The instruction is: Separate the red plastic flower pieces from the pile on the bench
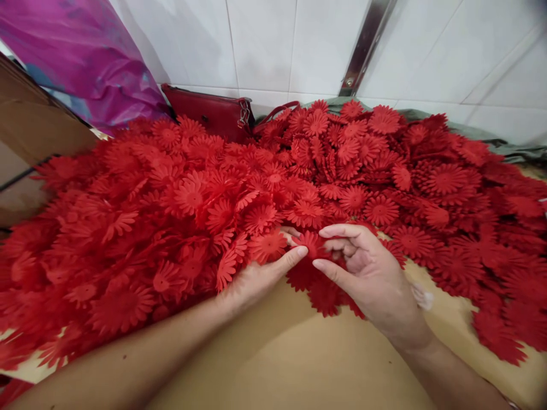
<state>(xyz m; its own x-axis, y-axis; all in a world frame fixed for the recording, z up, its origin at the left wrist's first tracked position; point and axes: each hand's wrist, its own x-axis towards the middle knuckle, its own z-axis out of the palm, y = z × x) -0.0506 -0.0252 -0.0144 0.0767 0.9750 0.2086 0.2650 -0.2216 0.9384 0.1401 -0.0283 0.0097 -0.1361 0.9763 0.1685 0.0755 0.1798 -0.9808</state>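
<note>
My left hand (265,273) comes in from the lower left, its thumb pressing on the edge of a red artificial flower (313,245) with the fingers behind it. Close on the right, my right hand (370,267) is curved around the flower's other side. Its thumb and index finger are spread apart, with no grip visible between them. Below the hands, more red flower pieces (325,297) lie on the tan work surface (273,347). A large heap of the same flat, many-petalled flowers (192,196) surrounds my hands on the left and behind.
Another part of the heap (447,179) spreads to the right. A dark red purse (207,111) with a metal clasp stands behind it, against the white tiled wall (265,45). At left are a purple plastic bag (94,62) and a cardboard box (38,125).
</note>
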